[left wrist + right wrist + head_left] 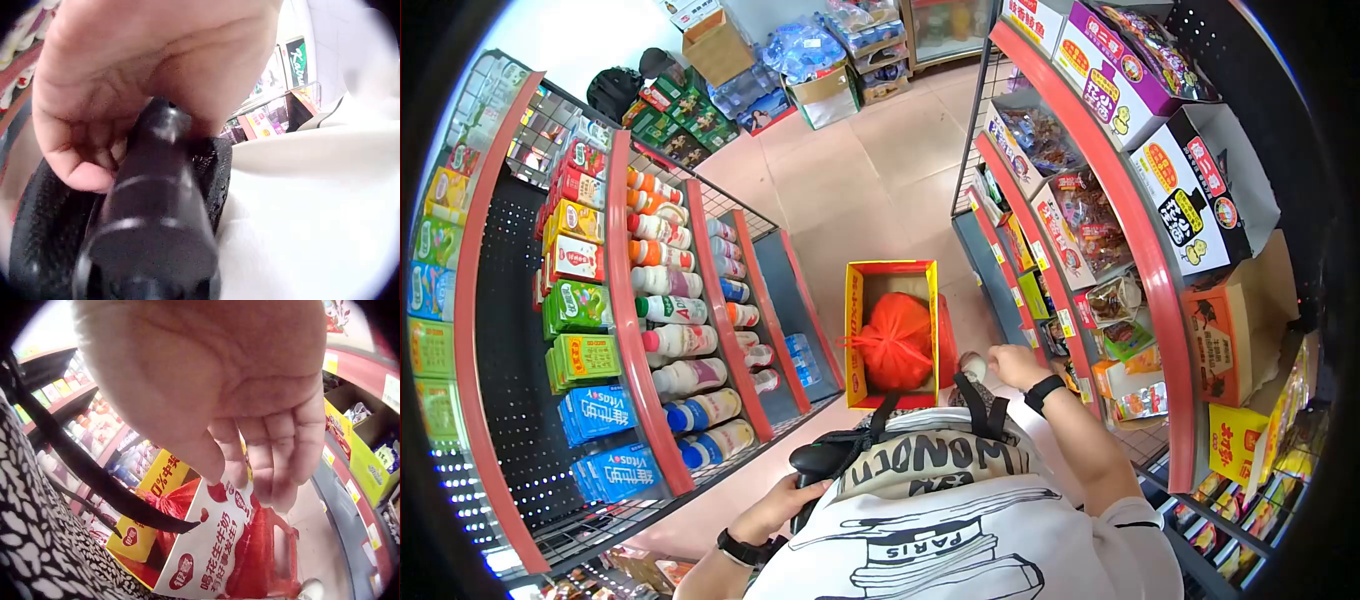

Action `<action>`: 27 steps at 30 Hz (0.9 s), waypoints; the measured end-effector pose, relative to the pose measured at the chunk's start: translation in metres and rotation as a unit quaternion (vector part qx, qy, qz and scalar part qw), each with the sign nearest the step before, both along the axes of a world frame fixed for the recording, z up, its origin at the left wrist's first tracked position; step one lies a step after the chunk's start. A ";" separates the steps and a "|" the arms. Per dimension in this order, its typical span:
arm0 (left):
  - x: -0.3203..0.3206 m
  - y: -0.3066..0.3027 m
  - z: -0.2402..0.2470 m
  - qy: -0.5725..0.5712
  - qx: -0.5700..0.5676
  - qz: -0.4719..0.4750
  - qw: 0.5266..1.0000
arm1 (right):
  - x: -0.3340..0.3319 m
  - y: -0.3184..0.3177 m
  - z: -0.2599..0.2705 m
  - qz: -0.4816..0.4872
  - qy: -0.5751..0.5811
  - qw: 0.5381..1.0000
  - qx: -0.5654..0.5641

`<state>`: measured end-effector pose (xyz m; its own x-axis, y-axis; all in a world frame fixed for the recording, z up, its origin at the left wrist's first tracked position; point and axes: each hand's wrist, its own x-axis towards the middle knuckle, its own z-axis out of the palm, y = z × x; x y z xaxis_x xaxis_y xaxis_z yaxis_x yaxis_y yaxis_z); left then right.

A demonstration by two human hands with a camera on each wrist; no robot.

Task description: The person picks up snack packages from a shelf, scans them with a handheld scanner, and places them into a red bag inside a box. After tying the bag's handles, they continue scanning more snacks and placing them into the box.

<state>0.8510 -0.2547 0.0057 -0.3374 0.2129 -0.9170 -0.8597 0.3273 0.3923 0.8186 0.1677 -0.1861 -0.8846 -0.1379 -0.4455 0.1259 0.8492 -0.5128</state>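
Observation:
Near the waist, my left hand (pixel 785 500) curls round a black, tapered, rigid handle-like piece (pixel 153 206); the left wrist view shows fingertips along its side and black mesh webbing behind. My right hand (pixel 1015 365) hangs beside the right shelf with fingers loosely bent and nothing in them. In the right wrist view, its fingertips overlap the printed side of a yellow and white carton (pixel 206 550). This open-topped carton (pixel 852 335) stands in front of my body and has a knotted red plastic bag (pixel 897 340) inside.
Left of me, a shelf holds drink bottles (pixel 675 340) and small cartons (pixel 580 258). Boxed snack packets (pixel 1090 215) fill the right shelf. Tiled floor (pixel 840 180) runs between them towards stacked cardboard boxes (pixel 825 95) and a glass-fronted cabinet (pixel 945 30). Red plastic legs (pixel 284 550) show beside the carton.

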 end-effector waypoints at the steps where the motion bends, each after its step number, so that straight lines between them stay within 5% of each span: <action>1: -0.001 -0.002 0.000 -0.037 0.006 0.020 0.999 | 0.001 -0.001 -0.003 -0.001 -0.006 1.000 0.003; 6: -0.007 -0.007 0.020 -0.066 0.004 0.061 0.996 | 0.001 -0.004 -0.012 -0.001 0.000 1.000 -0.006; 9: -0.018 -0.024 0.046 0.008 -0.033 -0.015 0.999 | -0.001 -0.005 -0.015 0.001 0.003 1.000 -0.014; 11: -0.027 -0.035 0.063 0.018 0.071 0.030 0.997 | -0.003 -0.006 -0.015 -0.001 0.006 1.000 -0.022; 16: -0.059 -0.046 0.080 0.185 0.063 0.073 0.978 | -0.009 -0.010 -0.007 0.009 -0.018 1.000 -0.020; 19: -0.084 -0.033 0.063 0.286 0.036 0.105 0.952 | -0.017 -0.017 -0.016 -0.009 -0.040 0.998 -0.047; 23: -0.127 -0.006 0.019 0.253 0.054 0.155 0.953 | -0.043 -0.040 -0.016 0.011 0.003 0.995 -0.098; 27: -0.162 0.016 -0.068 0.222 0.033 0.102 0.969 | -0.081 -0.075 -0.033 -0.018 0.035 0.990 -0.136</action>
